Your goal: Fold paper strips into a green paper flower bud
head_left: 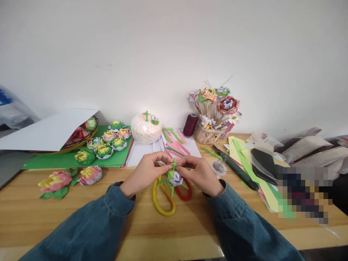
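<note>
Both hands meet at the middle of the table over a green and white folded-paper flower [174, 178]. My left hand [149, 169] pinches one side of its green folded strips between thumb and finger. From the other side, my right hand [198, 172] pinches the same green paper near the top. Green pointed leaves fan out below the white petals. Beneath the flower lies a pair of scissors [164, 212] with one yellow and one red handle loop; the hands and flower hide the blades. A small white round thing with dark thin wires or pins [219, 167] sits beside my right hand.
Finished paper flowers [104, 150] lie on green sheets [54, 159] at left, with two more [56, 181] nearer. Behind are paper strips [176, 143], a white fruit-shaped foam-netted thing [146, 128], a thread spool [190, 125] and a flower basket [208, 134]. A box cutter [236, 168] and phone [264, 165] lie right.
</note>
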{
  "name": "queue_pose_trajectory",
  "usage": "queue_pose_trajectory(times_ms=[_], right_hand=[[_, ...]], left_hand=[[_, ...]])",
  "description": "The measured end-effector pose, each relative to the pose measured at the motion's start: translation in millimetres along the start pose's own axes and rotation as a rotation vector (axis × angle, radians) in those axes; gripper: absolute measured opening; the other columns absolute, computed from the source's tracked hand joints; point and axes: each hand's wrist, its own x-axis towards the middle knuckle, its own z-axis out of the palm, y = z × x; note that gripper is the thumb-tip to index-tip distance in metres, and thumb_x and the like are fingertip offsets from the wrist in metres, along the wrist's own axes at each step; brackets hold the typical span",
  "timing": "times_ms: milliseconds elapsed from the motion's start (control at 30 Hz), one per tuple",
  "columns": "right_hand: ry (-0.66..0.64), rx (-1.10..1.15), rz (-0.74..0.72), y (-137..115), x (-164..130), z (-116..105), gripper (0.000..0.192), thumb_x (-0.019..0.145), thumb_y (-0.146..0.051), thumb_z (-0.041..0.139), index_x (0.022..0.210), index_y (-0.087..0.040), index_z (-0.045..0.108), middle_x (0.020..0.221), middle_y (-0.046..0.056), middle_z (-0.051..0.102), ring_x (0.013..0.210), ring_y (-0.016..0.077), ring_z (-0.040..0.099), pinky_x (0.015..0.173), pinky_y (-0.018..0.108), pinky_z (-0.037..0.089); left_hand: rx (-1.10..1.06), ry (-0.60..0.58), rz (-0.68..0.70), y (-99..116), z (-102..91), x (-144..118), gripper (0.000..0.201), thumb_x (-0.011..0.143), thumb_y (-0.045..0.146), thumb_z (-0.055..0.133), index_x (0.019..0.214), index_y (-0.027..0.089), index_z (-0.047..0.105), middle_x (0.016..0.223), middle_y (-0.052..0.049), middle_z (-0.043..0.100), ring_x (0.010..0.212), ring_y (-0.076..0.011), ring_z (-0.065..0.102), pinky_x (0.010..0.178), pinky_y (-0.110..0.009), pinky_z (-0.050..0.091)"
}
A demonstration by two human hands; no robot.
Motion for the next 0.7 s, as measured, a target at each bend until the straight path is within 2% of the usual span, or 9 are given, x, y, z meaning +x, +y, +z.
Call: queue_pose_trajectory(times_ms=[133, 233, 367, 433, 533, 633, 700], right_hand=[[0.026, -0.084, -0.05, -2.1, -1.6, 1.0, 0.009, 0.073, -0.02, 0.055, 0.066, -0.015, 0.06, 0.066, 0.001, 0.063, 0.062, 0.0122, 0.055, 0.061, 0.024, 0.046], [0.053, -0.209, -0.104, -1.0, -2.3, 2.1, 0.009, 0.072, -0.018, 0.054, 0.065, -0.016, 0.059, 0.063, 0.001, 0.063, 0.059, 0.0117, 0.055, 0.058, 0.023, 0.045], [0.082, -0.527, -0.272, 2.9, -2.9, 2.6, 0.009, 0.075, -0.018, 0.052, 0.07, -0.017, 0.059, 0.068, 0.003, 0.064, 0.063, 0.0136, 0.057, 0.061, 0.025, 0.044], [0.087, -0.637, -0.366, 4.4, -3.3, 2.3, 0.011, 0.077, -0.018, 0.049, 0.072, -0.017, 0.059, 0.072, 0.005, 0.064, 0.068, 0.0152, 0.058, 0.063, 0.026, 0.044], [0.131, -0.682, -0.469, 5.4, -3.7, 1.3, 0.014, 0.08, -0.017, 0.047, 0.076, -0.017, 0.06, 0.08, 0.007, 0.066, 0.075, 0.0163, 0.059, 0.068, 0.027, 0.045], [0.204, -0.673, -0.546, 6.5, -3.9, 0.4, 0.015, 0.081, -0.016, 0.046, 0.08, -0.018, 0.061, 0.084, 0.007, 0.067, 0.08, 0.0166, 0.059, 0.072, 0.029, 0.046], [0.233, -0.659, -0.586, 7.5, -4.0, 0.5, 0.015, 0.081, -0.015, 0.047, 0.081, -0.02, 0.062, 0.084, 0.006, 0.067, 0.083, 0.0172, 0.059, 0.074, 0.03, 0.047]], left_hand=[[0.012, -0.07, -0.04, -2.0, -3.4, 2.4, 0.011, 0.066, 0.022, 0.062, 0.072, 0.013, 0.058, 0.071, -0.001, 0.062, 0.067, -0.0116, 0.055, 0.063, -0.025, 0.045], [0.052, -0.043, -0.038, -3.9, -1.5, 2.0, 0.009, 0.067, 0.022, 0.061, 0.069, 0.013, 0.058, 0.068, -0.001, 0.061, 0.063, -0.0115, 0.054, 0.06, -0.024, 0.044], [0.259, 0.059, 0.106, -2.6, 4.3, -1.8, 0.006, 0.068, 0.016, 0.055, 0.063, 0.014, 0.056, 0.065, -0.001, 0.06, 0.064, -0.0126, 0.054, 0.06, -0.025, 0.043], [0.329, 0.072, 0.17, -0.5, 4.9, -2.9, 0.008, 0.069, 0.013, 0.053, 0.061, 0.015, 0.056, 0.065, -0.001, 0.059, 0.066, -0.0129, 0.054, 0.062, -0.025, 0.042], [0.222, 0.01, 0.176, 3.1, 1.8, -2.3, 0.009, 0.071, 0.015, 0.053, 0.062, 0.014, 0.056, 0.069, -0.002, 0.058, 0.069, -0.0127, 0.054, 0.063, -0.024, 0.043], [0.047, -0.013, 0.098, 4.5, -1.2, 0.0, 0.012, 0.076, 0.023, 0.051, 0.081, 0.014, 0.057, 0.074, -0.002, 0.059, 0.07, -0.0128, 0.055, 0.064, -0.025, 0.045], [0.034, -0.014, 0.074, 3.3, -1.0, 1.2, 0.018, 0.077, 0.024, 0.051, 0.091, 0.015, 0.056, 0.079, -0.003, 0.06, 0.071, -0.013, 0.055, 0.065, -0.026, 0.045]])
